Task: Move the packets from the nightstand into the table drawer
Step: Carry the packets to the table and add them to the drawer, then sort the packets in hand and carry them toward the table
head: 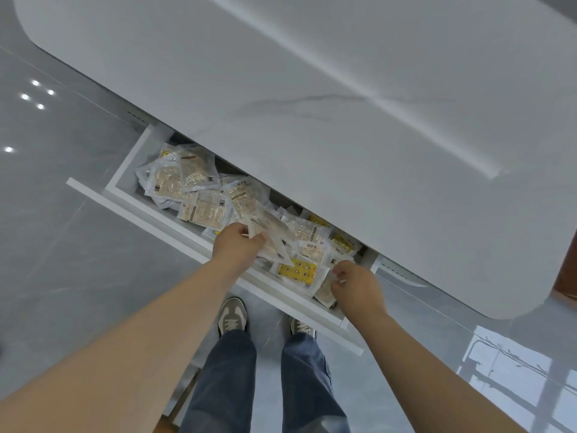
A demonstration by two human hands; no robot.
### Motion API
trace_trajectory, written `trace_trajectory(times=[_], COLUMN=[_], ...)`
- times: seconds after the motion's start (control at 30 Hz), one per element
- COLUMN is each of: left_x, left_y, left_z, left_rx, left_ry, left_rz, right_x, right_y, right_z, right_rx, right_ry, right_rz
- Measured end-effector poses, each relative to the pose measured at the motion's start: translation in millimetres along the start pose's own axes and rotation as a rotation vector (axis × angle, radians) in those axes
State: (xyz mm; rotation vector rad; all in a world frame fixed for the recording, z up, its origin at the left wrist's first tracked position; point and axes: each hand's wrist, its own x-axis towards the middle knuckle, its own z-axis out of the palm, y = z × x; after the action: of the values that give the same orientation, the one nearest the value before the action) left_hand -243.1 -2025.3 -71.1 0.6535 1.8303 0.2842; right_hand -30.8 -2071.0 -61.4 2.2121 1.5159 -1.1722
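While left hand (pixel 239 245) and right hand (pixel 356 285) pinch packets (pixel 274 235), these look crinkly, beige or yellow.

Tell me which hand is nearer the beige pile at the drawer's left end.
Left. The left hand grips clear packets mid-drawer, right of that pile; the right hand pinches a packet at the drawer's right end.

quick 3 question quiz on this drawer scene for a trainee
1. True or false: the table drawer is shut.
2. What does the left hand hold? A) clear packets B) a shoe C) a cloth
3. Fill in: the right hand is at the drawer's ____ end, by the person's own sides.

Key: 1 false; 2 A; 3 right
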Motion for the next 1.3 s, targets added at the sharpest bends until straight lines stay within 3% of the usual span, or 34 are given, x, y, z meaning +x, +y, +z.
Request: trace_trajectory(times=[0.1, 0.2, 0.47, 0.77, 1.03, 1.3], left_x=[-3.1, -5.7, -25.0, -110.1, -228.8, -336.8], left_y=[5.0, 3.5, -3.2, 36.1, 122.1, 201.8], left_z=[0.4, -4.8, -22.9, -64.8, -113.2, -115.2], left_rx=[-0.127, -0.093, 0.168, 0.538, 0.919, 1.192], left_ry=[-0.025, -0.038, -0.019, -0.137, -0.14, -0.127], left_rz=[0.005, 0.071, 0.199, 0.379, 0.731, 1.046], right_x=[3.1, 3.0, -12.7, -82.1, -206.9, -315.7], right_y=[-2.2, -4.0, -16.9, -43.8, -65.8, -31.7], right_z=[3.2, 8.0, 5.0, -68.6, -166.4, -253.4], right_rx=[-0.003, 0.007, -0.021, -0.168, -0.234, -0.198], right_ry=[0.002, -0.002, 0.024, 0.095, 0.274, 0.498], right_rz=[0.012, 0.013, -0.03, -0.111, -0.204, -0.192])
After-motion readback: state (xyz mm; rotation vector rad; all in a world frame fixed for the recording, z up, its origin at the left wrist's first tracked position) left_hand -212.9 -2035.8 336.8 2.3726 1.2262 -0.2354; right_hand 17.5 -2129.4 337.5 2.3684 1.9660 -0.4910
